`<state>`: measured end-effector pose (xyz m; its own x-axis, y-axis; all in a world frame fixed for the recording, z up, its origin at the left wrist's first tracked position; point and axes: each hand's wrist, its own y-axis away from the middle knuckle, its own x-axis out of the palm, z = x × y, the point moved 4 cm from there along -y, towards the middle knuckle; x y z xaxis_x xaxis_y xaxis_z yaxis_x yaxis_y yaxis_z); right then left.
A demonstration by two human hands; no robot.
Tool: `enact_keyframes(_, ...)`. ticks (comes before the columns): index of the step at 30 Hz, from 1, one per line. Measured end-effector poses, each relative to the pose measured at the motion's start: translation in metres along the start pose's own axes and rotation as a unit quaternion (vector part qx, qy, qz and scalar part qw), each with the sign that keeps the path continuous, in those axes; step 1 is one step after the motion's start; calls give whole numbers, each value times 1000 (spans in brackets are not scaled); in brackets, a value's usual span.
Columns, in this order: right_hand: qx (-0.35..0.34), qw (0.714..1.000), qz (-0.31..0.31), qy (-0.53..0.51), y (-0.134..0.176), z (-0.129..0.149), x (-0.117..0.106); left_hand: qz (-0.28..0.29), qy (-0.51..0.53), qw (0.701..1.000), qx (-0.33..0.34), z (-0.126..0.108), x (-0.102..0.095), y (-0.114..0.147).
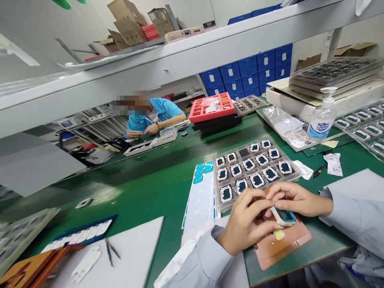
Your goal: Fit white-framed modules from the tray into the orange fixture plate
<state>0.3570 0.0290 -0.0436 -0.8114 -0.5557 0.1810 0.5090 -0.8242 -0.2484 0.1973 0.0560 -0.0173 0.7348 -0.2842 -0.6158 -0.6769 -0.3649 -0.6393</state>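
**Green bench [135, 192] below a white shelf beam [180, 58]**

Blue bins [248, 72] are stacked well behind the parts tray [295, 172], the clear one that lies before you on the bench with rows of white frames in its pockets. Far behind it and to its left, a co-worker in a blue shirt [168, 109] sits with both forearms forward. Nearer, but also behind the parts tray, you have a red tray [196, 115] resting on black ones. A pump bottle [321, 122] stands behind it to the right.

Your framed part [283, 216], pale-sided with a dark face and a bright blue edge, is just in front of the parts tray, above an orange mat [270, 254]. Your left hand [246, 222] has thumb and fingers closed about its left side. Your right hand [295, 200] grips it from the far side, thumb along the upper edge, and the fingertips of your two hands come close together there. Beneath the part, a small yellow piece [279, 235] lies on the mat.

Just left of the parts tray is a white sheet [199, 200] with blue stickers; well left and in front of it, tweezers [109, 254] rest on a white board [136, 250].
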Motion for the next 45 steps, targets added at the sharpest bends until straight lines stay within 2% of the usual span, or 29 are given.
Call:
enact_keyframes(3, -3, 1000, -3, 16, -1, 0, -1, 13, 8, 1000, -1, 1, 3, 0)
enact_keyframes(11, 23, 995, -69, 76, 1, -4, -9, -16, -70, 997, 38, -2, 2, -2)
enact_keyframes(18, -29, 995, -90, 8, 3, -5, -20, -44, -66, 995, 64, 0, -5, -1)
enact_keyframes(23, 40, 990, -128, 39, 7, -9, -31, -92, -72, 990, 82, 3, -11, -2)
enact_keyframes(25, 54, 987, -151, 29, 9, -11, -35, -83, -61, 990, 96, 4, -10, -3)
enact_keyframes(27, 64, 984, -166, 13, 11, -12, -39, -48, -45, 993, 100, 10, -10, -5)
enact_keyframes(28, 67, 983, -174, 5, 11, -12, -40, -28, -46, 996, 67, 18, -12, -7)
enact_keyframes(30, 72, 979, -190, -13, 12, -11, -42, -15, -75, 994, -74, 44, -24, -10)
enact_keyframes(31, 74, 977, -198, -21, 13, -10, -42, -41, -109, 975, -191, 62, -37, -9)
enact_keyframes(32, 75, 975, -206, -28, 14, -9, -43, -81, -142, 948, -273, 78, -53, -5)
enact_keyframes(34, 76, 972, -221, -34, 15, -8, -44, -151, -192, 897, -369, 106, -84, 5)
enact_keyframes(37, 69, 969, -236, -22, 16, -9, -49, -183, -233, 811, -504, 142, -118, 31)
enact_keyframes(38, 67, 969, -236, -15, 17, -9, -51, -177, -235, 788, -541, 151, -124, 40)
enact_keyframes(40, 64, 972, -225, -6, 17, -10, -53, -154, -226, 759, -591, 166, -128, 55)
enact_keyframes(45, 50, 978, -201, -14, 15, -4, -50, -104, -200, 758, -611, 181, -122, 65)
